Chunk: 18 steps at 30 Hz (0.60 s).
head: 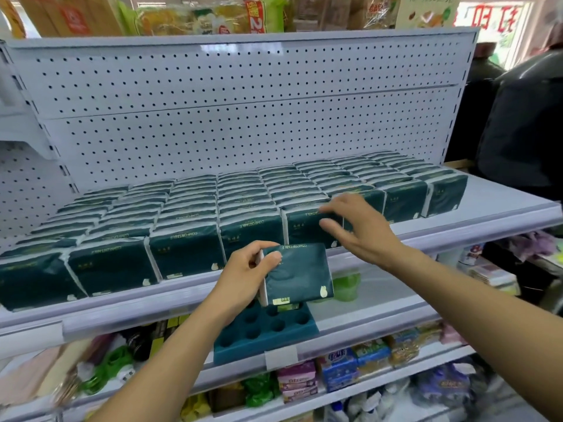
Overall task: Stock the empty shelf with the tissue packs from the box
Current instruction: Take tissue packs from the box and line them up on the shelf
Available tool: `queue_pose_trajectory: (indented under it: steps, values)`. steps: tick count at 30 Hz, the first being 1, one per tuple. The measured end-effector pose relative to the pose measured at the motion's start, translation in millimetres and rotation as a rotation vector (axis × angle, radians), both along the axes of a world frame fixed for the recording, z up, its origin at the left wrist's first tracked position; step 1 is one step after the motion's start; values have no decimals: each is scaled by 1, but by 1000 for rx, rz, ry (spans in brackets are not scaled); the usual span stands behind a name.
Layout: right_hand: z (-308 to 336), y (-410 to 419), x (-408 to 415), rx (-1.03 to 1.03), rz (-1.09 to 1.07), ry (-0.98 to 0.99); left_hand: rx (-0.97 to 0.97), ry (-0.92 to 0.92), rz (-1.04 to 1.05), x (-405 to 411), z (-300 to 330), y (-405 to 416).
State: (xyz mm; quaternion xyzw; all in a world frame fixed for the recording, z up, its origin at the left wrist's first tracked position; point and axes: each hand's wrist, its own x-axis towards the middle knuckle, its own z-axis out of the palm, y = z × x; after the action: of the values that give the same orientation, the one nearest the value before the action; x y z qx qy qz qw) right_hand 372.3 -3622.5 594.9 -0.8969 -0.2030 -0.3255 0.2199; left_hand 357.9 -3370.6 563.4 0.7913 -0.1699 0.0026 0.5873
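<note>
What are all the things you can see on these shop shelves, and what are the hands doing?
Tissue packs on shelf: too many to count, dark green, upright in rows filling the white shelf.
Tissue pack in hand: one, dark green, held in front of the shelf edge.
Shelf: one, white, bare strip at its right end.
Pegboard: one, white with holes, behind the packs.
Tray with round holes: one, teal, on the shelf below.
Boxed goods: several, pink, blue and green, lower shelves.
Left hand: fingers pinch the held pack's left edge.
Right hand: fingers spread, reaching to a front pack in the row.
</note>
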Motion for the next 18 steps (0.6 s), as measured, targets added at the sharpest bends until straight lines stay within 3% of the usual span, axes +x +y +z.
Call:
queue_pose_trajectory:
  steps: [4, 7, 9, 14, 18]
  values:
    - [16, 8, -23, -51, 222, 461, -18, -114, -64, -2, 11, -25]
    - [19, -7, -25, 78, 327, 608, 22, -170, -79, -7, 19, -45]
    - [25, -26, -24, 129, 321, 613, 123, -278, -38, -7, 22, -58]
    - [39, -95, -9, 106, 146, 522, 482, -772, 288, 12, 29, -85]
    - [40, -127, 9, -40, 9, 357, 999, -826, 376, 34, 22, -97]
